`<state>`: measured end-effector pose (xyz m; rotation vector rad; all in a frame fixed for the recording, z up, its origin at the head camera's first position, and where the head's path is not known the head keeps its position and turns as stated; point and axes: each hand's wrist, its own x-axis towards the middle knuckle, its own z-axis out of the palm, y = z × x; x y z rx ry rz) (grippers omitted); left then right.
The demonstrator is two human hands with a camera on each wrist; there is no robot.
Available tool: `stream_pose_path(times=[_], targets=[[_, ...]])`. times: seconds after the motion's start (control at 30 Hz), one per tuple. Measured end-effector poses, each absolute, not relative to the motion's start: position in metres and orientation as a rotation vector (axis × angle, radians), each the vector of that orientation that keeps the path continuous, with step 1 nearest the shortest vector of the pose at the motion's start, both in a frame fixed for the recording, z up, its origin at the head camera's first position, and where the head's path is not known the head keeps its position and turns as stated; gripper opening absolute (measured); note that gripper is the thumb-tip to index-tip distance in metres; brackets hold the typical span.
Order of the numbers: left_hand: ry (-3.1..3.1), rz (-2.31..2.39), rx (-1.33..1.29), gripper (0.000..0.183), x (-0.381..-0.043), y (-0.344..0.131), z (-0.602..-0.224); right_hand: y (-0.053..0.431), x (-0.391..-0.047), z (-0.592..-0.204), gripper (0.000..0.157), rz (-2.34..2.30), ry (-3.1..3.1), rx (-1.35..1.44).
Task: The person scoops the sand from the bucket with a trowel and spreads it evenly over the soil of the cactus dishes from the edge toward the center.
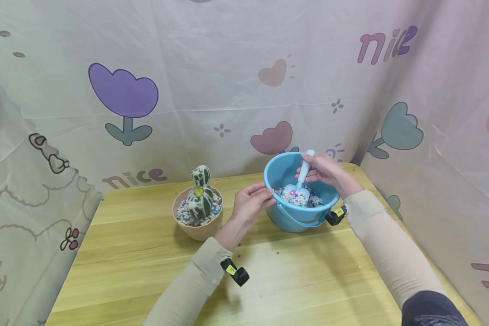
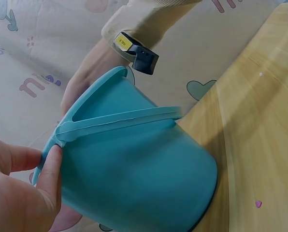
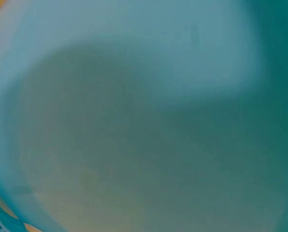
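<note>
Beige sleeves are filling the foreground of the head view, each carrying a black wrist camera; 1 dark upper sleeve is showing at the lower right. Beyond them, the left hand is pinching the near-left rim of a light-blue plastic bucket, which is standing toward the back right of the wooden table. The right hand is gripping the handle of a pale-blue scoop, whose blade is sitting inside the bucket, bearing multicoloured granules. More granules are lying around it. To the left of both hands, a peach-coloured pot is holding a striped cactus amid similar granules. Scooping appears to be the step in hand; the next move probably calls for keeping the loaded blade level while clearing the rim, with the bucket held steady.

In the left wrist view, the thumb and finger are clamping the rim beside the hinge of the bucket's carrying handle, which is hanging along the outer wall. Beyond the rim, the right forearm is angling over the bucket. A pink speck is lying on the table.

In the right wrist view, blurred blue-green plastic is filling nearly everything; that hand's grip cannot be told there.
</note>
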<state>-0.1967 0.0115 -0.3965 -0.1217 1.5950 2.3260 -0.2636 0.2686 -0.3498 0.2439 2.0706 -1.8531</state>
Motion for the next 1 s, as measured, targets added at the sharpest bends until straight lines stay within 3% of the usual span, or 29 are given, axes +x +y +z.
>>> stream_pose_path(times=[0.27, 0.67, 1.0], targets=[[1.593, 2.337, -0.117, 0.031, -0.196, 0.012, -0.396, 0.272, -0.26, -0.338, 0.058, -1.928, 2.103, 0.245], [1.6, 2.338, -0.109, 0.034, -0.197, 0.013, -0.396, 0.285, -0.26, -0.326, 0.028, -2.049, 1.988, 0.277], [1.583, 2.345, -0.103, 0.04, -0.198, 0.013, -0.397, 0.294, -0.256, -0.325, 0.024, -2.234, 1.799, 0.34]])
